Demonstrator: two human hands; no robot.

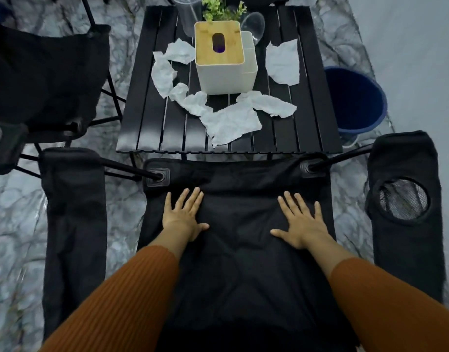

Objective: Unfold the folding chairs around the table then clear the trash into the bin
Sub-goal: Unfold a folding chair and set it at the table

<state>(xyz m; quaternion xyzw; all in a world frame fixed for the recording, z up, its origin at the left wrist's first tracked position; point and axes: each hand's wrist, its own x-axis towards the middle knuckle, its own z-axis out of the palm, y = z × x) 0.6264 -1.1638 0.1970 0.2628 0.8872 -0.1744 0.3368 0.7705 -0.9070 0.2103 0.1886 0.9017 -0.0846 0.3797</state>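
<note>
- Black folding chair [240,250], opened out, directly below the camera; its seat runs lengthwise from the viewer toward the table [147,118], front edge just beside the table's near edge.
- Left hand [184,215] and right hand [301,223]: both flat on the seat fabric, fingers spread wide, holding nothing.
- Armrests flank the seat; the right one carries a mesh cup holder [402,199].
- Crumpled paper scraps [231,123] lie scattered on the table around a tissue box [223,59].
- Blue bin [358,100] stands on the floor at the table's right.
- Second chair [40,80] stands at the table's left.
</note>
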